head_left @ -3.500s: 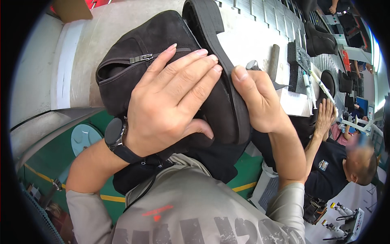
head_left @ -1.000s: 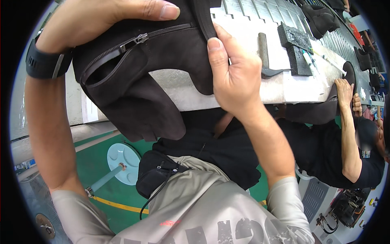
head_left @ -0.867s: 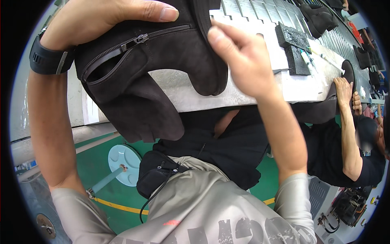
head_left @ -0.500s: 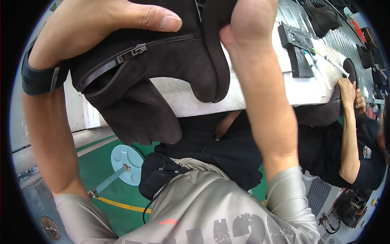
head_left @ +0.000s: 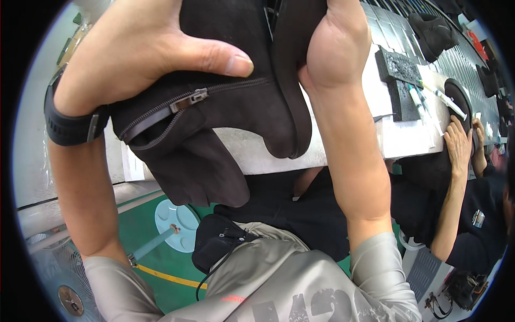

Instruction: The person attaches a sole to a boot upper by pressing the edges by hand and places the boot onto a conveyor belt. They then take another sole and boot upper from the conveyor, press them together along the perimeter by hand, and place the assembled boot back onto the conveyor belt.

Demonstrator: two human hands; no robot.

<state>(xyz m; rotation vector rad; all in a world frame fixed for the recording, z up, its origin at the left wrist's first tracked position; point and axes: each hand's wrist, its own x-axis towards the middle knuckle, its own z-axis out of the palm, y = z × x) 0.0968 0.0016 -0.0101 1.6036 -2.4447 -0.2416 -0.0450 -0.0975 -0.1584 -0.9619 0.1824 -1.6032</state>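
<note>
A dark ankle boot (head_left: pixel 236 110) with a side zip hangs tilted before me over the table edge. Its zip slider (head_left: pixel 199 95) sits partway along, and the zip gapes on the shaft side. My left hand (head_left: pixel 142 56) is closed round the boot, its thumb lying along the upper above the zip; the other fingers are hidden behind. At the sole side, my right hand (head_left: pixel 339 51) is closed against the boot, with its fingers out of sight. The boot's soft shaft droops below the heel.
On the pale worktable (head_left: pixel 394 140) lie black foam blocks (head_left: pixel 403 96) and several syringes (head_left: pixel 442 99). To the right, a co-worker's hand (head_left: pixel 458 142) holds another dark boot. More boots (head_left: pixel 432 35) stand on the metal rollers. A light blue stool (head_left: pixel 174 222) and a fan (head_left: pixel 70 298) are lower left.
The boot and both my hands appear slightly lower and further right in the picture, as does much of the scene. My grip looks the same. The co-worker's arm has shifted.
</note>
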